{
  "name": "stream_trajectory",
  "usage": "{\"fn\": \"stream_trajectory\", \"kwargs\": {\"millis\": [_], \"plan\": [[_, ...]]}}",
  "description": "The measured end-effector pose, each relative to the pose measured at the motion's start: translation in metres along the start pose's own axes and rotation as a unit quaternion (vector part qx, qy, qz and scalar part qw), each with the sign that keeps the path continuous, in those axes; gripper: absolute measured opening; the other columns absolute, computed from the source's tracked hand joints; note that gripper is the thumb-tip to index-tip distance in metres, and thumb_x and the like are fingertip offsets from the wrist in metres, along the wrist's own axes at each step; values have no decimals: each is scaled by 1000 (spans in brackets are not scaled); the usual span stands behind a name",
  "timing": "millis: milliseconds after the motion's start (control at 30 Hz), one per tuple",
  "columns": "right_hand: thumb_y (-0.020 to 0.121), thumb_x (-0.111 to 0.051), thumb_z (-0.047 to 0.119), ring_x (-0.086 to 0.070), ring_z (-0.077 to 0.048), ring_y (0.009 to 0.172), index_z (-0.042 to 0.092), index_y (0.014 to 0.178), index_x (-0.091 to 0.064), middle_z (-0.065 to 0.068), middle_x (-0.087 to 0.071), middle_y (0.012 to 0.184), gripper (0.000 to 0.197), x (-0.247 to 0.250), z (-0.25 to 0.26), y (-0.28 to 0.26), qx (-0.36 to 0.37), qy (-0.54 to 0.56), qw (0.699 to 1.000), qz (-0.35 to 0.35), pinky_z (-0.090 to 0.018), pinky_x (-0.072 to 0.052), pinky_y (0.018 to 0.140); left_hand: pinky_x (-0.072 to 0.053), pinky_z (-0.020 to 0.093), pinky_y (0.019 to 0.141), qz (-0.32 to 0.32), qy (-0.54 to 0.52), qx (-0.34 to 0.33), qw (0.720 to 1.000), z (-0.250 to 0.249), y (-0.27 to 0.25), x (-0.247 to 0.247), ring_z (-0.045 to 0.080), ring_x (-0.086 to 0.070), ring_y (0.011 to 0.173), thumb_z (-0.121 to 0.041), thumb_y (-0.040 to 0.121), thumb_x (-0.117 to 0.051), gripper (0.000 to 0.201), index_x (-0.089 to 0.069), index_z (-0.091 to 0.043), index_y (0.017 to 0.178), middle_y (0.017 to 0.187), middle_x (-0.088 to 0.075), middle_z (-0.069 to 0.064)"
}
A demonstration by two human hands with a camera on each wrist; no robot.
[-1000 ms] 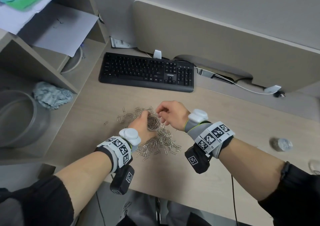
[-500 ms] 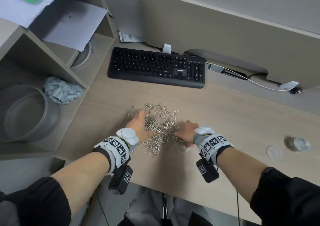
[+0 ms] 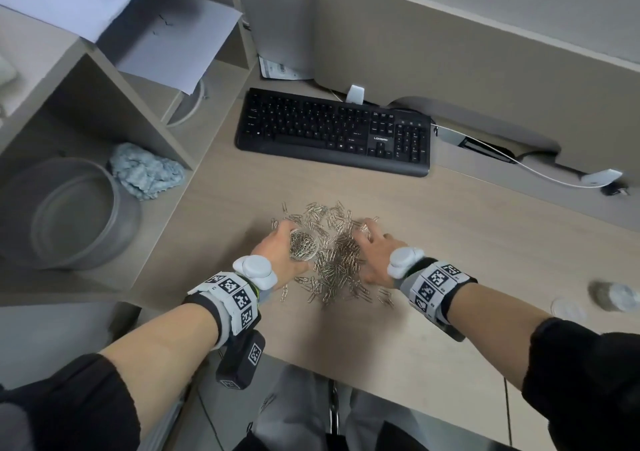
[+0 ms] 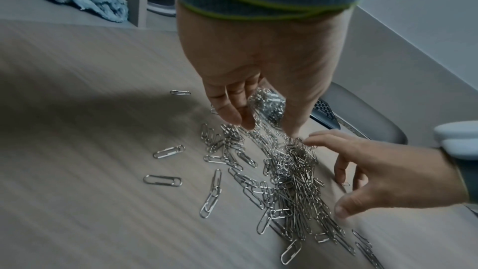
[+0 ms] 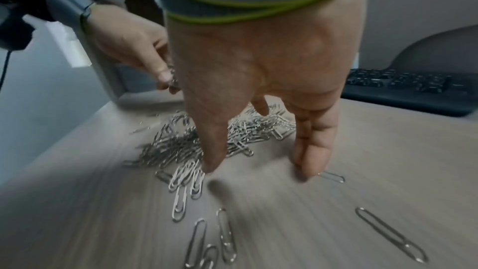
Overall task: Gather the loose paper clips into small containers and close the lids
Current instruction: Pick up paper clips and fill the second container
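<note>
- Since a second ago, the right hand (image 3: 372, 250) has dropped from above the small container (image 3: 304, 245) to the desk (image 3: 485, 243), and now lies with fingers spread and relaxed over the right side of the paper clips (image 3: 337, 256), gripping nothing that can be seen.
- Meanwhile the left hand (image 3: 282, 253) keeps its fingers curled round the small container, which is well filled with clips and held low at the left edge of the pile; the left wrist view shows the clear wall and clips between fingers (image 4: 232, 107) and thumb.
- Most clips still lie loose on the desk in a tangled heap between the two hands, with strays nearer the desk's front edge (image 5: 390, 234).
- Risk: a sideways rake by the right hand could push clips outward instead of bunching them, and those near the front edge could slide off onto the floor.
- Risk: the container looks nearly full, so a large pinch dropped in would probably overflow, and clips standing above the rim would stop a lid seating.
- Risk: interlocked clips tend to lift as a chain, so trailing ones may fall outside the mouth.
- Another container (image 3: 614, 296) and a round lid (image 3: 568, 308) sit well apart to the right, blurred; reaching there with the open one tilted could spill it.
</note>
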State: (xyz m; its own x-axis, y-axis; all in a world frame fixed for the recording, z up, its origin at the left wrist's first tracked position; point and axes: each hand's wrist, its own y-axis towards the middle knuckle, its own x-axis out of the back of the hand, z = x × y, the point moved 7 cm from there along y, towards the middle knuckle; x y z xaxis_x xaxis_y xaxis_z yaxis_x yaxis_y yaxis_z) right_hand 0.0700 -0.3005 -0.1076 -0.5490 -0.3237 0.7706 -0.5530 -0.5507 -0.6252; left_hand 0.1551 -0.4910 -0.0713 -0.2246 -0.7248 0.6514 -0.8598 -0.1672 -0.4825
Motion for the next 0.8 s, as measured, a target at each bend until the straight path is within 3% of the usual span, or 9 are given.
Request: {"fn": "stream_trajectory", "kwargs": {"millis": [67, 100, 167, 267, 400, 467, 633, 733, 800], "plan": [[78, -72, 27, -51, -37, 115, 30, 150, -7, -1, 10, 159, 96, -5, 9, 5, 18, -34, 999, 9, -47, -55, 85, -48, 32, 81, -1, -4, 4, 1000, 3, -2, 1, 21, -58, 101, -29, 77, -77, 57, -41, -33, 120, 125, -56, -4], [77, -76, 30, -50, -38, 118, 32, 150, -4, -3, 10, 160, 102, -6, 14, 10, 25, -35, 999, 9, -47, -55, 87, -47, 31, 82, -2, -4, 7, 1000, 5, -2, 1, 20, -57, 104, -28, 77, -78, 58, -41, -32, 122, 127, -55, -4], [76, -79, 32, -54, -38, 113, 35, 149, -10, -9, -4, 157, 101, -3, 22, 20, 35, -11, 999, 5, -48, -56, 86, -44, 29, 79, -3, -4, 13, 1000, 10, -1, 1, 19, -55, 102, -27, 76, -78, 62, -41, -28, 125, 126, -56, -2], [85, -70, 22, -61, -35, 99, 26, 147, -25, -15, -31, 139, 76, 8, 29, 29, 38, 10, 999, -6, -45, -57, 81, -39, 27, 72, -7, 2, 24, 1000, 15, 2, 2, 16, -50, 92, -26, 76, -78, 65, -40, -25, 128, 117, -55, -3], [87, -56, -3, -62, -36, 104, 18, 148, -33, -17, -33, 145, 69, 11, 32, 30, 36, 35, 999, -4, -43, -56, 86, -49, 33, 76, -7, 9, 25, 1000, 15, 6, 3, 22, -57, 92, -29, 73, -79, 64, -41, -27, 125, 117, -60, 0], [88, -52, -6, -62, -35, 106, 13, 147, -35, -17, -40, 142, 64, 15, 29, 27, 21, 68, 997, -7, -38, -55, 86, -52, 38, 80, -3, 15, 25, 1000, 13, 8, 3, 24, -59, 95, -32, 73, -78, 66, -41, -25, 127, 118, -60, 2], [89, -50, -3, -62, -24, 85, 8, 116, -59, -11, -66, 102, 30, 27, 10, 19, -66, 161, 984, -23, -30, -51, 67, -52, 37, 76, -3, 23, 10, 1000, 4, 12, 0, 24, -60, 92, -32, 74, -78, 64, -42, -25, 126, 116, -59, 1], [90, -57, -1, -61, -10, 48, 14, 100, -60, -3, -63, 72, 18, 39, 0, 8, -92, 320, 942, -38, -21, -46, 44, -53, 38, 75, 11, 34, 0, 999, -4, 14, -7, 24, -61, 89, -33, 74, -77, 65, -40, -26, 127, 117, -60, 2], [90, -60, -1, -62, -11, 42, 12, 96, -59, -8, -65, 67, 14, 54, 4, 4, -79, 395, 914, -46, -24, -51, 43, -51, 35, 74, 23, 43, 3, 999, -8, 15, -11, 24, -60, 90, -35, 74, -78, 69, -38, -22, 130, 119, -59, 4]]}}
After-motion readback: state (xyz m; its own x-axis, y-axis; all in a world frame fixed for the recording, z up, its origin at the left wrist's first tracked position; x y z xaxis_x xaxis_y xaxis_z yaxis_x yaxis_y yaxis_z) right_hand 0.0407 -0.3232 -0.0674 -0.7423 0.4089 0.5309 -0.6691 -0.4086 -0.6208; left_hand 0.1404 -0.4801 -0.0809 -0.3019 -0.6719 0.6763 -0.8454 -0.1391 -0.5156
